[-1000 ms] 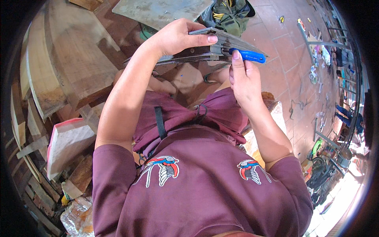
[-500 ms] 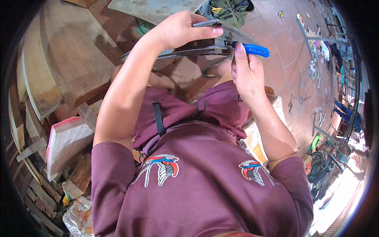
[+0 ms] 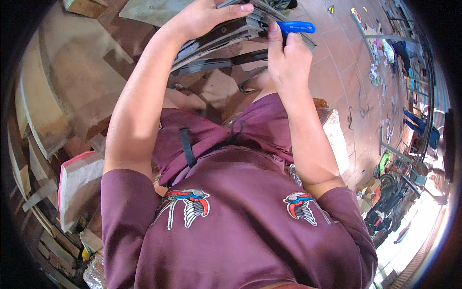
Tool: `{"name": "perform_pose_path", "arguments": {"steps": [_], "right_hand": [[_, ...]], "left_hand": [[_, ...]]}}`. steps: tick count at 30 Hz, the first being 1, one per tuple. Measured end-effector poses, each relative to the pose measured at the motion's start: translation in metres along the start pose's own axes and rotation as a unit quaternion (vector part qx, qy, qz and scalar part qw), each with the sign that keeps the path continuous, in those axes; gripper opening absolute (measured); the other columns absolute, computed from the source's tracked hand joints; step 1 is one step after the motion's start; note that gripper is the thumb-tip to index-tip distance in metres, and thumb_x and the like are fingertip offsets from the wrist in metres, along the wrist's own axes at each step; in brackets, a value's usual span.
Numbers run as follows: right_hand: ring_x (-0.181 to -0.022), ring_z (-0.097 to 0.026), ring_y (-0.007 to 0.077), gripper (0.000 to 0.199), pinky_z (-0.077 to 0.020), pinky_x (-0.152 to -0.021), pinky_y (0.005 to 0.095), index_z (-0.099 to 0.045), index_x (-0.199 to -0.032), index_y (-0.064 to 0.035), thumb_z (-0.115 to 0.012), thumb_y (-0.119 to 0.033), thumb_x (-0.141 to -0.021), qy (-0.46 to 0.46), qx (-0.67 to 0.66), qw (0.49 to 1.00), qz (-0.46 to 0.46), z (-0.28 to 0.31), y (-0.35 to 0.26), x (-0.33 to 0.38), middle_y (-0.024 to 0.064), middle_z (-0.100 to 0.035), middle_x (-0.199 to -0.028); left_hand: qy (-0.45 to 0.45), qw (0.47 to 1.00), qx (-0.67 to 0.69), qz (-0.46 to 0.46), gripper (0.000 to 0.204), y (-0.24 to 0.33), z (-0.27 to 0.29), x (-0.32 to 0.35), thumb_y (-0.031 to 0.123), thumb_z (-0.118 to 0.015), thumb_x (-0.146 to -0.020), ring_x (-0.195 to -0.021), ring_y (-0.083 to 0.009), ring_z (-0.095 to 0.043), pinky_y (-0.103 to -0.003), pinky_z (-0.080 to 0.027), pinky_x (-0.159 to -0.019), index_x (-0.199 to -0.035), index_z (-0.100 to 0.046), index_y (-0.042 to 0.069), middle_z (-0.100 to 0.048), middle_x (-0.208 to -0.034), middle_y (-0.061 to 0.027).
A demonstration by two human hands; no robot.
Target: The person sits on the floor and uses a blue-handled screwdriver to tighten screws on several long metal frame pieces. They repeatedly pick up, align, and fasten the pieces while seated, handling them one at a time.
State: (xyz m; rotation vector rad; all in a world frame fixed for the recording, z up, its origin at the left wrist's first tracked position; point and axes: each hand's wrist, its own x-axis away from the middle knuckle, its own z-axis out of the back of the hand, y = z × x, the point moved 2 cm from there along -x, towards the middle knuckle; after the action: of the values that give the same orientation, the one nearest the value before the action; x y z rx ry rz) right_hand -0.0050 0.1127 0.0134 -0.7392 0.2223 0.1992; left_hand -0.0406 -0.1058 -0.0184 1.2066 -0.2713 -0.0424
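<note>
Your right hand (image 3: pixel 288 58) is closed around a blue handle (image 3: pixel 297 27), thumb pressed along it. Beyond, your left hand (image 3: pixel 204 17) clamps its fingers over a stack of dark metal strips (image 3: pixel 216 39), held up in front of you above the brick floor (image 3: pixel 344 72).

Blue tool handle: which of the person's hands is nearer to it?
Right. The right hand grips the blue handle itself, thumb against it. The left hand sits apart to its left, clamped on the stack of dark flat pieces.
</note>
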Motion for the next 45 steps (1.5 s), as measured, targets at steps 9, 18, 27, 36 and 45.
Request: {"name": "perform_pose_path", "arguments": {"steps": [9, 18, 27, 36, 45], "right_hand": [[-0.074, -0.068, 0.042, 0.038, -0.0536, -0.064, 0.0491, -0.065, -0.093, -0.003, -0.06, -0.04, -0.101, 0.051, 0.009, 0.987, 0.154, -0.015, 0.024, -0.01, 0.0213, -0.069, -0.079], [-0.066, -0.063, 0.0355, 0.042, -0.0505, -0.06, 0.043, -0.065, -0.078, -0.0062, -0.061, -0.041, -0.1, 0.112, -0.068, 0.946, 0.298, -0.021, 0.067, -0.023, 0.0145, -0.064, -0.072], [-0.068, -0.06, 0.0338, 0.053, -0.0474, -0.06, 0.0419, -0.063, -0.078, -0.0087, -0.059, -0.058, -0.095, 0.088, -0.148, 0.908, 0.383, -0.023, 0.081, -0.054, 0.0099, -0.059, -0.076], [-0.084, -0.062, 0.0308, 0.028, -0.0501, -0.076, 0.0389, -0.066, -0.088, -0.0063, -0.069, -0.033, -0.093, 0.19, -0.147, 0.935, 0.26, -0.015, 0.075, -0.02, 0.0113, -0.063, -0.088], [-0.052, -0.056, 0.0153, 0.045, -0.0456, -0.052, 0.0327, -0.064, -0.101, -0.01, -0.053, -0.053, -0.102, 0.025, -0.403, 0.857, -0.321, -0.006, 0.045, -0.002, 0.0039, -0.061, -0.07]], "left_hand": [[-0.001, 1.0, 0.03, 0.0, 0.068, 0.003, 0.003, 0.007, 0.063, -0.067, -0.09, -0.072, -0.0102, -0.061, -0.027, -0.05, -0.069, -0.099, -0.072, -0.004, -0.067, -0.079, -0.003], [0.01, 0.999, -0.03, -0.019, 0.08, 0.011, -0.008, 0.013, 0.075, -0.068, -0.08, -0.075, -0.0179, -0.066, -0.035, -0.052, -0.076, -0.096, -0.077, -0.004, -0.07, -0.077, -0.0094], [-0.037, 0.998, -0.047, 0.003, 0.07, 0.014, -0.006, 0.007, 0.058, -0.068, -0.09, -0.092, -0.0167, -0.064, -0.033, -0.05, -0.087, -0.114, -0.069, -0.008, -0.072, -0.099, -0.0102], [-0.016, 1.0, -0.006, 0.004, 0.073, 0.005, 0.004, 0.007, 0.062, -0.071, -0.084, -0.083, -0.0142, -0.062, -0.032, -0.05, -0.081, -0.107, -0.071, -0.007, -0.07, -0.092, -0.0071], [0.009, 1.0, 0.012, 0.005, 0.074, 0.011, 0.002, 0.013, 0.066, -0.072, -0.08, -0.077, -0.0155, -0.063, -0.032, -0.05, -0.076, -0.099, -0.073, -0.006, -0.069, -0.083, -0.008]]}}
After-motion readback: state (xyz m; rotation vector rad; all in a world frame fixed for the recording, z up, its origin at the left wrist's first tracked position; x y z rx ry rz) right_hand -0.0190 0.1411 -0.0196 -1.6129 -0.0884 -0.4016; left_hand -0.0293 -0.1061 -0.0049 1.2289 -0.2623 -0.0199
